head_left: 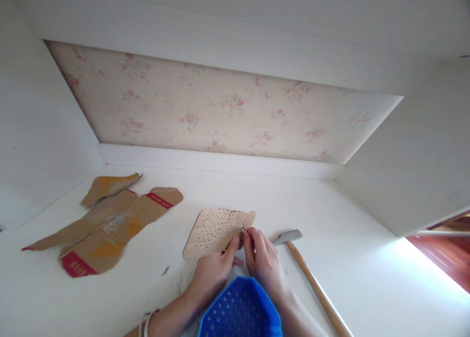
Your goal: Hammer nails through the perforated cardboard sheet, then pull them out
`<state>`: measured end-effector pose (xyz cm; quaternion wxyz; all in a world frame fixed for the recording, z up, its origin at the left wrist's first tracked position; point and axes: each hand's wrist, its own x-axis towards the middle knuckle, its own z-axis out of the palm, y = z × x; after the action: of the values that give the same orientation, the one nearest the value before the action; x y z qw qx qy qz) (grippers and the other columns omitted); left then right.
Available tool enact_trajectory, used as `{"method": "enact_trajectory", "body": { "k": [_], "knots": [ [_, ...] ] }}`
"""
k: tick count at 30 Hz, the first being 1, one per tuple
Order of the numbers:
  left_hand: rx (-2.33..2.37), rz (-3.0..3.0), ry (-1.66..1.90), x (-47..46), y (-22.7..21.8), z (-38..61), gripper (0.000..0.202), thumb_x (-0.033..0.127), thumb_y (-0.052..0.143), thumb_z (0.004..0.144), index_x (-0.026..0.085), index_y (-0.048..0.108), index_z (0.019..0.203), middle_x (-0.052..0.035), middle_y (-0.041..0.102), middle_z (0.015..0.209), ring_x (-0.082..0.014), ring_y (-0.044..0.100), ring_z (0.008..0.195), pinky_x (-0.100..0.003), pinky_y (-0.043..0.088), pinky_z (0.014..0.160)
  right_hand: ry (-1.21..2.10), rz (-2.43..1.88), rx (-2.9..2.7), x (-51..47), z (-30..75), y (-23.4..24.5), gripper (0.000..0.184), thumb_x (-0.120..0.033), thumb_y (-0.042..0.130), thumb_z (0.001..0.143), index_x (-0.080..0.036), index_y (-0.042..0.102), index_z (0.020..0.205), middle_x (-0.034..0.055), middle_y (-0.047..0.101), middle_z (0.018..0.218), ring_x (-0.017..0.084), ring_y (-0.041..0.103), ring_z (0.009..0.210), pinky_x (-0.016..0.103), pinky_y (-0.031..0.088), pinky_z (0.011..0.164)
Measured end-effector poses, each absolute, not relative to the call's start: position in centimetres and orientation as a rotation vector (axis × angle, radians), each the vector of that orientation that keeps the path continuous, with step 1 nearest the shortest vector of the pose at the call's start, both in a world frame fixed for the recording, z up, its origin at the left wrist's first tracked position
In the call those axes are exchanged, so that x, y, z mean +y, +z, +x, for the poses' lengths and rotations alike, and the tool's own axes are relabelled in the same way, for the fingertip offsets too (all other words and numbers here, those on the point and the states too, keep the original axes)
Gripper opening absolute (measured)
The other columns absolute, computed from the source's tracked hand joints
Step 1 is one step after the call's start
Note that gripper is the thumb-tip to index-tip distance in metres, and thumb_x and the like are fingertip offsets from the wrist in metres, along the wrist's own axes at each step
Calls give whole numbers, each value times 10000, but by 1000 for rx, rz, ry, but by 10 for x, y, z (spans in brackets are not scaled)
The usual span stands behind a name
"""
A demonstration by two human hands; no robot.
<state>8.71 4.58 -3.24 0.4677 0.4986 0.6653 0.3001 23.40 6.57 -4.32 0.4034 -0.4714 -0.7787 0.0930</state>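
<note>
The white worktop (147, 303) spreads under the perforated card (211, 232). Left of the card lie torn cardboard pieces (121, 227); to its right, the hammer (314, 282). The blue basket (273, 312) is nearer the body than the card, between the forearms. The left hand (213, 271), back up, thumb forward, is at the card's lower right; what its grip clamps, I cannot tell. The right hand (266, 258) bends inward, its grip pinched on a tiny thing (243, 227) at the card's right end.
</note>
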Motion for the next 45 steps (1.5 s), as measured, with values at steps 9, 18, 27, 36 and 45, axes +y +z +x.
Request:
{"method": "enact_trajectory", "body": {
  "k": [9,18,27,36,45],
  "knots": [
    [1623,1110,912,51,-28,85,552,638,473,866,190,766,729,-75,768,655,-266,724,702,-335,503,764,132,-1137,-1932,61,237,-40,104,-209,428,1022,-221,531,1020,21,626,801,180,624,720,283,478,652],
    [1626,884,1143,58,-19,76,539,618,520,849,143,748,735,-79,734,612,-225,672,644,-299,475,644,175,-1337,-1795,69,240,-41,90,-238,432,1029,-218,518,1048,31,638,869,179,634,764,289,486,700],
    [1583,818,1239,59,-22,75,546,660,576,803,146,760,782,-29,649,537,-193,577,564,-289,405,591,261,-1295,-2162,71,239,-46,194,-128,442,990,-213,596,1071,70,652,960,239,625,888,351,528,778],
    [1577,845,1200,59,-25,75,578,667,609,778,198,607,440,-20,585,466,-180,538,547,-298,384,636,231,-1331,-2210,71,233,-42,174,-83,488,938,-192,623,918,86,631,939,253,592,877,395,524,810],
    [1409,898,1161,56,-21,74,545,632,644,780,185,657,470,-45,636,517,-195,589,609,-295,429,702,238,-1318,-2160,71,232,-41,177,-109,474,950,-192,618,890,79,638,911,243,592,846,388,515,770]
  ]
}}
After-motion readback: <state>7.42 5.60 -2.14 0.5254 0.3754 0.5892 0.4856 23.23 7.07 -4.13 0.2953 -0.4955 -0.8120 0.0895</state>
